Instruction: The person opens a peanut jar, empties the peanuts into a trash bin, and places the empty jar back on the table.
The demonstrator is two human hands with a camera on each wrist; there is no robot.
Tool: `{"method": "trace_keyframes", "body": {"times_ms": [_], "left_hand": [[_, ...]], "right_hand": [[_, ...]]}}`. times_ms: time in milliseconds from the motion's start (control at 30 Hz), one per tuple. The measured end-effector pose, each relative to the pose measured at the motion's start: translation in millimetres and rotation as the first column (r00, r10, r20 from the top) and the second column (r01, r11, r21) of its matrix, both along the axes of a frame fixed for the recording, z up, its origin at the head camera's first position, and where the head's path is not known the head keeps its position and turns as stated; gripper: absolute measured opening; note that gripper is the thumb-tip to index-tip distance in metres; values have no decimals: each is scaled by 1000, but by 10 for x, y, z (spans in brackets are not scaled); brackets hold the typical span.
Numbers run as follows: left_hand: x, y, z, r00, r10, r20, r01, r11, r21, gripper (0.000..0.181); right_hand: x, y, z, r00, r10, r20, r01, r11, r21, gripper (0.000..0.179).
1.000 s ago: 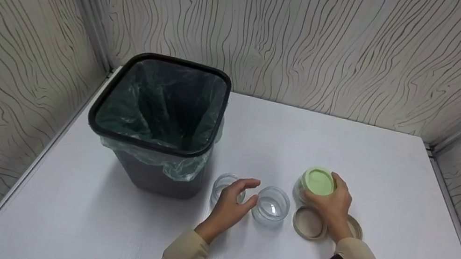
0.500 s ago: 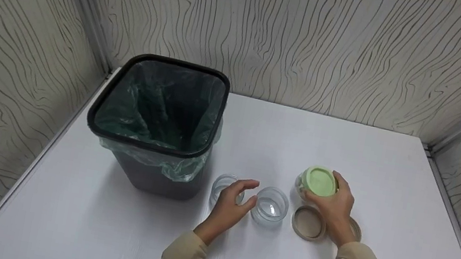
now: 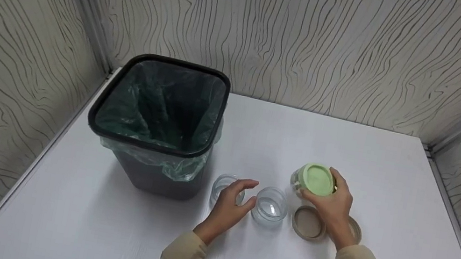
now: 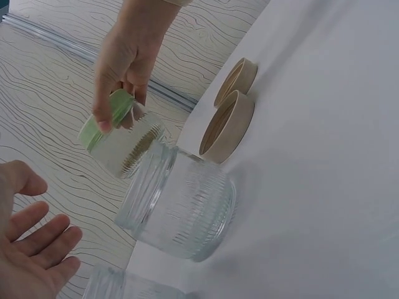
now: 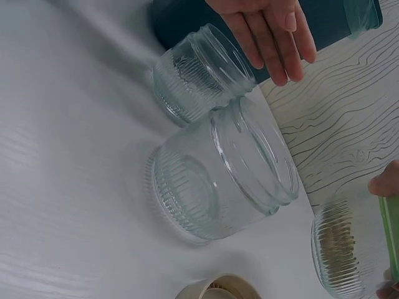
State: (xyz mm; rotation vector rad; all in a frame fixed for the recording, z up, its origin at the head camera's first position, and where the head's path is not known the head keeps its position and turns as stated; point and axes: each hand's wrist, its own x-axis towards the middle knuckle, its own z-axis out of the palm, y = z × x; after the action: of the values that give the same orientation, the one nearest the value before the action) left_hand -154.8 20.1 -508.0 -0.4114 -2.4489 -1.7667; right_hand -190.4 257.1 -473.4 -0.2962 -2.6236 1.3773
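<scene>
In the head view my right hand (image 3: 333,204) grips a glass jar with a light green lid (image 3: 318,179), fingers and thumb round its sides. The left wrist view shows this lidded jar (image 4: 124,134) raised off the table, with a little brownish matter near its ribbed base. My left hand (image 3: 228,207) hovers above an open glass jar (image 3: 222,187), fingers apart and holding nothing. Between the two hands stands a second open glass jar (image 3: 271,205), upright and see-through. Two beige lids (image 3: 309,223) lie near my right wrist, one partly hidden by it.
A dark bin (image 3: 169,180) with a green plastic liner stands at the left, close to the left open jar. White table (image 3: 377,160) surface spreads around the jars. Panels with a wood-grain pattern (image 3: 266,31) enclose the back and sides.
My right hand has lifted the green-lidded jar slightly, and the jar has shifted a little to the left over the last half second. My left hand stays nearly still.
</scene>
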Motion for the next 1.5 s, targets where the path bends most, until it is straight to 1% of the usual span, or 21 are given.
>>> {"method": "trace_keyframes", "body": {"times_ms": [133, 367, 567, 733, 933, 1000, 1133, 1267, 1367, 1500], "left_hand": [[-9, -1, 12, 1000, -1, -21, 0, 1000, -15, 32], [-35, 4, 22, 998, -20, -61, 17, 999, -51, 32], [-73, 15, 46, 997, -20, -79, 16, 998, -54, 33], [-123, 27, 56, 994, -26, -106, 18, 997, -81, 34], [-179, 32, 78, 993, -41, -110, 28, 993, -118, 36], [-195, 32, 88, 992, -45, -121, 29, 991, -132, 37], [-218, 27, 108, 989, -44, -142, 25, 990, -136, 38], [-224, 31, 120, 990, -42, -138, 23, 991, -135, 42], [-225, 38, 122, 991, -42, -124, 23, 989, -149, 44], [-229, 39, 125, 992, -41, -120, 21, 987, -160, 45]], "right_hand": [[23, -38, 29, 1000, 8, -19, -8, 1000, -9, 89], [38, -98, 36, 996, 27, -85, -29, 999, -28, 88], [58, -164, 58, 995, 30, -96, -34, 999, -32, 88], [66, -218, 70, 992, 46, -121, -50, 998, -32, 87], [75, -299, 95, 989, 71, -131, -75, 997, -25, 85], [82, -325, 106, 988, 80, -133, -84, 996, -21, 85], [91, -373, 110, 983, 97, -156, -102, 995, -24, 85], [95, -411, 118, 979, 114, -167, -120, 992, -29, 85], [95, -431, 131, 979, 125, -159, -132, 991, -34, 85], [99, -456, 140, 978, 137, -158, -144, 989, -35, 85]]}}
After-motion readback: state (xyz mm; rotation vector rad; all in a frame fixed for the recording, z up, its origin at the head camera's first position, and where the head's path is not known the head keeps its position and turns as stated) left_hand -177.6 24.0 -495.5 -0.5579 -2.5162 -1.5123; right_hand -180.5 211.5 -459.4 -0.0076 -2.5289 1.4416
